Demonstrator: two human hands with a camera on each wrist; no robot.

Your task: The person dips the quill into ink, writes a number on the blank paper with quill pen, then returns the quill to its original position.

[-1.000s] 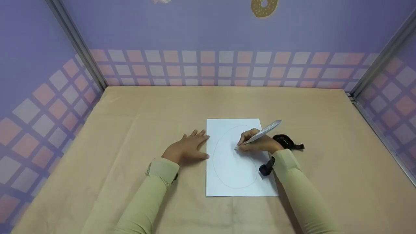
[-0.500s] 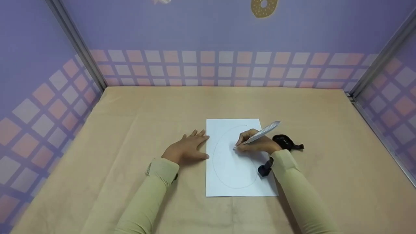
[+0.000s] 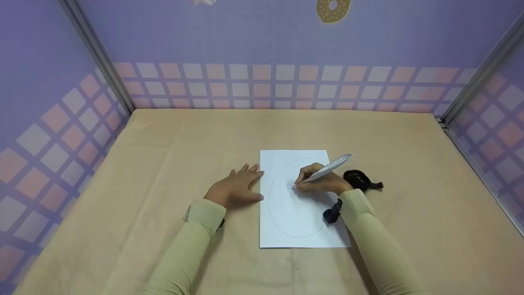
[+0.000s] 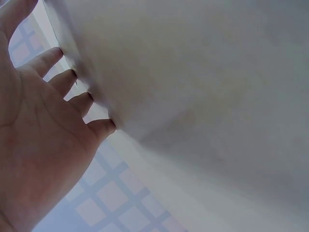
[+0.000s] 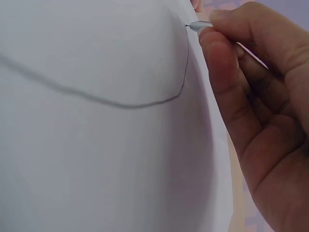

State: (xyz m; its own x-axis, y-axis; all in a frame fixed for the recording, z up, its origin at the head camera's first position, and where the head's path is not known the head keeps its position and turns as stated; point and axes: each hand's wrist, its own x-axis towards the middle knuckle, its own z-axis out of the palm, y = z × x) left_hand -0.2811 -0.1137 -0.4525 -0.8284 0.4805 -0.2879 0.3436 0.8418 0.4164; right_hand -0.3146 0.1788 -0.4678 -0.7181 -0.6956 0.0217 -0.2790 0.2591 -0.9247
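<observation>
A white sheet of paper (image 3: 286, 221) lies on the table, bearing a thin curved line like a large open oval. My right hand (image 3: 321, 180) pinches a silvery feather-shaped pen (image 3: 329, 167) between thumb and fingers, its tip on the paper inside the curve. In the right wrist view the pen's tip (image 5: 193, 25) meets the end of a dark drawn line. My left hand (image 3: 235, 188) lies with fingers spread, its fingertips at the paper's left edge. The left wrist view shows those fingers (image 4: 63, 82) extended, touching the surface.
A shiny black object with a short stem (image 3: 360, 179) sits right of the paper, partly behind my right wrist. A beige cloth covers the table (image 3: 196, 139). Purple panels with pink and white squares (image 3: 262, 86) rise at the back and sides.
My right hand has slid slightly left with the pen, whose tip has moved a little left across the paper. My left hand and the sheet have stayed put.
</observation>
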